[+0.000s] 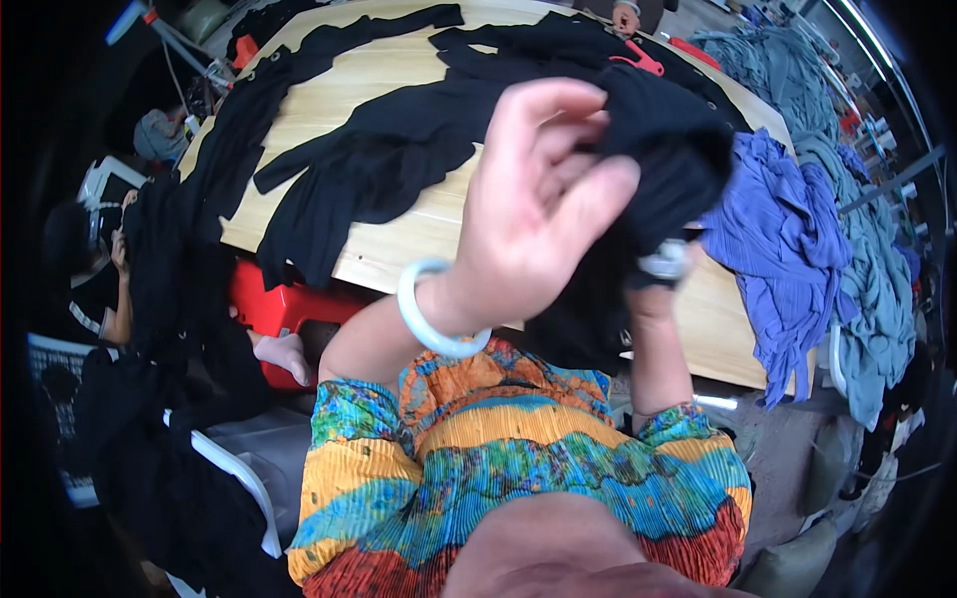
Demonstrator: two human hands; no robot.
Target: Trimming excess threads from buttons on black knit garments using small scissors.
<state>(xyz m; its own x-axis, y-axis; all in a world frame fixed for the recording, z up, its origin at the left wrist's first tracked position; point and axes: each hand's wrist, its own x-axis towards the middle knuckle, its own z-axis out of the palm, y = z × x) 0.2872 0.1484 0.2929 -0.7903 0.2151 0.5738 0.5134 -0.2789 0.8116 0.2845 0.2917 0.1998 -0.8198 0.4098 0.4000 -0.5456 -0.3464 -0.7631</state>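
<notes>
Black garment (673, 149) looked light and limp, best pinched by its edge; my left hand (538, 204) had a slack, empty grip, right hand's hidden by fabric, couldn't tell.

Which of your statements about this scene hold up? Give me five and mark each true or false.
1. A pale bangle circles the left wrist. True.
2. The purple cloth lies at the table's left side. False: it hangs over the table at the right.
3. Raised black cloth hides the right fingers. True.
4. The left hand rests flat on the table. False: it is raised, fingers curled.
5. The tabletop is pale wood. True.
</notes>
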